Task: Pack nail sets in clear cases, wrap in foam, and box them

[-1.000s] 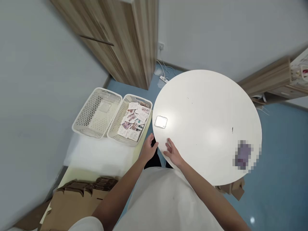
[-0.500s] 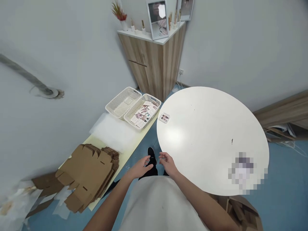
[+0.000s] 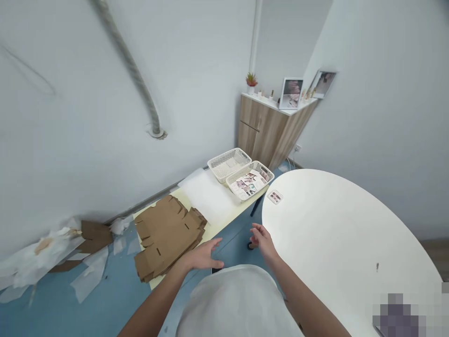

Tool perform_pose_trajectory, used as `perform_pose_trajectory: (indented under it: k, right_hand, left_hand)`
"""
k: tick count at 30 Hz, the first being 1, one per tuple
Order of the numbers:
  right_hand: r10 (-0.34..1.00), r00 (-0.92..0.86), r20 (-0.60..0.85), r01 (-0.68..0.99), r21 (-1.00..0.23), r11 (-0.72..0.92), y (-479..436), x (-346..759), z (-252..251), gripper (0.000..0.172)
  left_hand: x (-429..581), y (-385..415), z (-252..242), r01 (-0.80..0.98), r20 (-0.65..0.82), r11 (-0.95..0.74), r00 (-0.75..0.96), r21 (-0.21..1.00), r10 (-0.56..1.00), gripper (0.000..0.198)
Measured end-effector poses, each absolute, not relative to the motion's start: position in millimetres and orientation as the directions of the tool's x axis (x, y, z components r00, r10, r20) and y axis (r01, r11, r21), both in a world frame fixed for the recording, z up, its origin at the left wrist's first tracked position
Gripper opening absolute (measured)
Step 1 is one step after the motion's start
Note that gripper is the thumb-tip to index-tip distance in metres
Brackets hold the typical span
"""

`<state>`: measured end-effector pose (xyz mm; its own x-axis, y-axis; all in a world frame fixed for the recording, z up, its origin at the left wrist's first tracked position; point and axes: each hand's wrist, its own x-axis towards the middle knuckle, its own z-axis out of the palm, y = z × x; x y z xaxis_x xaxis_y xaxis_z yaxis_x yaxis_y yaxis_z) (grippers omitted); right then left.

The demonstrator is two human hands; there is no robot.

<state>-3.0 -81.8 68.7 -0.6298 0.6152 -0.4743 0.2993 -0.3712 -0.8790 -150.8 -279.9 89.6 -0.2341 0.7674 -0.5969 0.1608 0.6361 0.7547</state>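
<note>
My left hand [image 3: 201, 256] is stretched out flat with fingers apart, hovering just right of a stack of flat brown cardboard boxes [image 3: 166, 234] on a low yellow bench [image 3: 213, 227]. It holds nothing. My right hand [image 3: 262, 241] hangs with fingers loosely curled and apart at the near left edge of the round white table [image 3: 343, 243], empty. A small clear packet [image 3: 275, 196] lies on the table's far left edge. Beyond it stand two white mesh baskets, one [image 3: 249, 180] full of small printed packets and one [image 3: 228, 164] nearly bare.
White foam sheets [image 3: 206, 194] lie on the bench between the cardboard and the baskets. Torn paper and cardboard scraps [image 3: 52, 252] litter the blue floor at left. A wooden cabinet [image 3: 270, 131] with frames and a small plant stands in the corner. A pipe [image 3: 136, 79] runs down the wall.
My view has swung left and up, bringing the cardboard stack and the wall into sight. My left hand moved away from the table toward the cardboard; my right hand stays at the table edge.
</note>
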Motion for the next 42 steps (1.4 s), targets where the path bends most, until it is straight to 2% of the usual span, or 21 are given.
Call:
perform_pose_trajectory:
  k: [7,11,16,21,25,31,34,42]
  right_hand:
    - [0.553,-0.73,-0.403,0.462,-0.886,-0.036,-87,-44,47,0.04]
    - [0.444,-0.771,-0.456,0.53,-0.846,0.052,-91,-61,36,0.04]
    - [0.313,-0.813,-0.491,0.564,-0.796,0.217,-86,-89,22,0.04]
    - [0.296,-0.777,-0.555,0.627,-0.727,0.28,-72,-138,-2,0.042]
    - [0.253,-0.784,-0.567,0.621,-0.706,0.34,-63,-183,-19,0.046]
    - [0.223,-0.708,-0.67,0.689,-0.586,0.427,-56,-221,-42,0.067]
    - [0.219,-0.664,-0.715,0.716,-0.524,0.46,-54,-224,-49,0.073]
    - [0.185,-0.672,-0.717,0.699,-0.53,0.481,-49,-235,-53,0.079]
  left_hand:
    - [-179,-316,59,0.094,-0.466,0.571,-0.478,0.816,0.745,0.063]
    - [-196,-315,48,0.028,-0.452,0.524,-0.468,0.851,0.759,0.061]
    - [-219,-286,38,-0.033,-0.449,0.513,-0.533,0.858,0.717,0.058]
    - [-242,-246,33,0.007,-0.484,0.592,-0.569,0.806,0.665,0.057]
    - [-272,-210,17,-0.048,-0.568,0.664,-0.567,0.746,0.597,0.053]
    - [-300,-177,-40,-0.192,-0.738,0.752,-0.447,0.631,0.505,0.054]
    - [-300,-179,-59,-0.236,-0.77,0.77,-0.446,0.593,0.456,0.058]
    - [-295,-185,-62,-0.246,-0.791,0.776,-0.394,0.581,0.468,0.068]
